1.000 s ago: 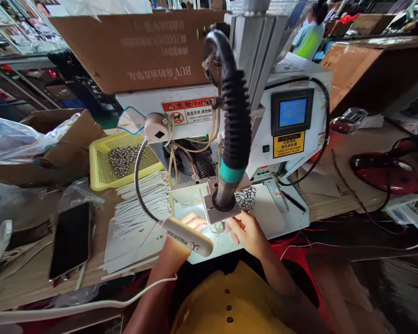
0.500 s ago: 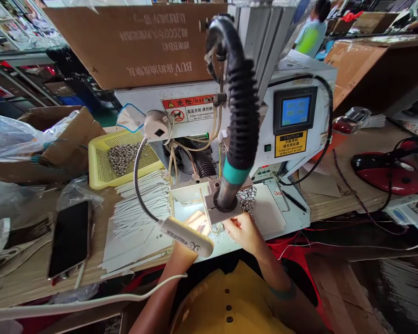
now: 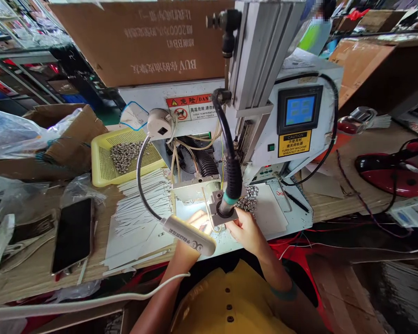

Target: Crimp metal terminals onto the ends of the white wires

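Both hands work close together on the white machine bed, beneath the machine's soldering-iron-like head (image 3: 225, 208). My left hand (image 3: 199, 221) is lit brightly and partly covered by the white lamp bar (image 3: 190, 235); its fingers are bent inward toward the spot under the head. From the other side my right hand (image 3: 245, 231) reaches in with thumb and forefinger pinched. Whatever the fingers hold is hidden by the head and too small to name. Just behind my right hand lies a pile of small metal parts (image 3: 248, 199).
Left of the bed lie many thin white strips (image 3: 139, 208) and a yellow basket (image 3: 101, 175) of small metal parts. A phone (image 3: 73, 236) rests on the table. To the right are a touch screen (image 3: 299, 111), a black pen (image 3: 296, 201) and a red-black device (image 3: 392, 174).
The machine head and its black hose have come down toward my hands, exposing more of the metal column. Both hands stay in nearly the same place. The view has shifted slightly.
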### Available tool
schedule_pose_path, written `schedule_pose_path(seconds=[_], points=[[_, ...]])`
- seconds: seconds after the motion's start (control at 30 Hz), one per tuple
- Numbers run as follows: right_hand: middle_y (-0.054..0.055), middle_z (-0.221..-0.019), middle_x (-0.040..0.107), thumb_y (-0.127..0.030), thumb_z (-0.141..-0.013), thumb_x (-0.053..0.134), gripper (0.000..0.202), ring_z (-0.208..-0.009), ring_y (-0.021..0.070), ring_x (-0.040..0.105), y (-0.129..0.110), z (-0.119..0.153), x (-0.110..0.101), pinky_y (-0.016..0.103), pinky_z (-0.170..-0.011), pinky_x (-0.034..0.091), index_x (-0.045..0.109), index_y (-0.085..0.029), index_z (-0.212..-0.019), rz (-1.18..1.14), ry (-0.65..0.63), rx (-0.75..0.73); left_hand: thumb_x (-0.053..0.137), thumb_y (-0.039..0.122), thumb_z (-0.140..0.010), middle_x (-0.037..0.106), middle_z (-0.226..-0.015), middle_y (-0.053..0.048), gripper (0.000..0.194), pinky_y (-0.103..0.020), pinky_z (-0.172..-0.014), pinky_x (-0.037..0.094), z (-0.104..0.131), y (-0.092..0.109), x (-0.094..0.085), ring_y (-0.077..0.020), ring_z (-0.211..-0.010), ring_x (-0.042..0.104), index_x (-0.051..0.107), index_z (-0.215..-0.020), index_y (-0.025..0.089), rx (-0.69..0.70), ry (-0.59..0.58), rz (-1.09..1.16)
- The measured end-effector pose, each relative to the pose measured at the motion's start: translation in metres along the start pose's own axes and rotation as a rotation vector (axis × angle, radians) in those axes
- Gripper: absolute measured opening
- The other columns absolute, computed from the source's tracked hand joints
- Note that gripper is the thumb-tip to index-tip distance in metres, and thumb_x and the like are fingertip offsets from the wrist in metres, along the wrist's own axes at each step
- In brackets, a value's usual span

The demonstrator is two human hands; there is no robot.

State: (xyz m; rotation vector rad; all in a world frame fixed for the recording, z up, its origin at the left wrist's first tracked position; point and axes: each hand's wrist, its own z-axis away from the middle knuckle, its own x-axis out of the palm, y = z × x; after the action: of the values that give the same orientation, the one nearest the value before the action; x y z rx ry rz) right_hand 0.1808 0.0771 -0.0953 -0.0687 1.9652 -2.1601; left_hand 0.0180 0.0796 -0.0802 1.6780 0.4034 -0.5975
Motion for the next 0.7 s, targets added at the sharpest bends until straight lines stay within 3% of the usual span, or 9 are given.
schedule_pose_path(seconds=[0.13, 0.23, 0.43, 0.57, 0.63, 0.7], points=[[-0.007, -0.048, 0.039, -0.031, -0.084, 0.054, 0.023, -0.041, 0.0079, 0.036, 0.003, 0.001, 0.000, 0.021, -0.039, 0.027, 0.043, -0.021, -0.067, 0.001, 0.005, 0.003, 0.046, 0.029, -0.081, 0.041, -0.049, 0.002, 0.035, -0.027, -0.052, 0.048, 0.000, -0.003, 0.001, -0.0150, -0.054, 0.050, 0.035, -0.048, 0.024, 0.021, 0.004, 0.028], [-0.007, -0.047, 0.039, -0.030, -0.084, 0.053, 0.023, -0.041, 0.0081, 0.036, 0.006, 0.000, 0.001, 0.021, -0.040, 0.028, 0.043, -0.021, -0.065, 0.013, 0.021, -0.004, 0.045, 0.026, -0.082, 0.051, -0.055, 0.000, 0.030, -0.027, -0.056, 0.049, 0.000, -0.003, 0.002, -0.0154, -0.058, 0.053, 0.044, -0.052, 0.023, 0.024, -0.012, 0.017], [-0.005, -0.047, 0.039, -0.030, -0.087, 0.049, 0.028, -0.043, 0.0093, 0.040, 0.000, 0.004, 0.000, 0.021, -0.041, 0.031, 0.045, -0.020, -0.061, 0.122, 0.037, -0.060, 0.039, 0.023, -0.088, 0.055, -0.055, -0.001, 0.034, -0.029, -0.068, 0.052, 0.007, 0.003, -0.005, -0.0183, -0.068, 0.058, 0.059, -0.061, 0.023, 0.071, -0.089, -0.138], [0.000, -0.055, 0.055, -0.032, -0.086, 0.051, 0.022, -0.050, 0.0134, 0.052, -0.001, 0.016, -0.025, 0.023, -0.047, 0.040, 0.058, -0.019, -0.071, 0.349, 0.239, -0.229, 0.040, 0.022, -0.089, 0.064, -0.078, -0.005, 0.027, -0.028, -0.070, 0.051, 0.025, -0.014, -0.049, -0.0178, -0.075, 0.062, 0.066, -0.082, 0.019, 0.139, 0.115, -0.398], [0.002, -0.057, 0.059, -0.033, -0.085, 0.055, 0.018, -0.051, 0.0148, 0.056, 0.007, 0.017, -0.042, 0.024, -0.051, 0.043, 0.060, -0.019, -0.075, 0.464, 0.448, -0.307, 0.043, 0.026, -0.089, 0.065, -0.088, -0.007, 0.024, -0.028, -0.068, 0.050, 0.038, -0.027, -0.079, -0.0186, -0.077, 0.063, 0.066, -0.092, 0.018, 0.052, 0.215, -0.599], [0.005, -0.062, 0.064, -0.036, -0.084, 0.056, 0.020, -0.054, 0.0162, 0.059, 0.019, 0.014, -0.054, 0.025, -0.053, 0.045, 0.061, -0.018, -0.078, 0.515, 0.616, -0.346, 0.049, 0.031, -0.089, 0.065, -0.092, -0.007, 0.022, -0.029, -0.067, 0.050, 0.050, -0.040, -0.100, -0.0200, -0.077, 0.064, 0.064, -0.097, 0.018, -0.096, 0.199, -0.769]])
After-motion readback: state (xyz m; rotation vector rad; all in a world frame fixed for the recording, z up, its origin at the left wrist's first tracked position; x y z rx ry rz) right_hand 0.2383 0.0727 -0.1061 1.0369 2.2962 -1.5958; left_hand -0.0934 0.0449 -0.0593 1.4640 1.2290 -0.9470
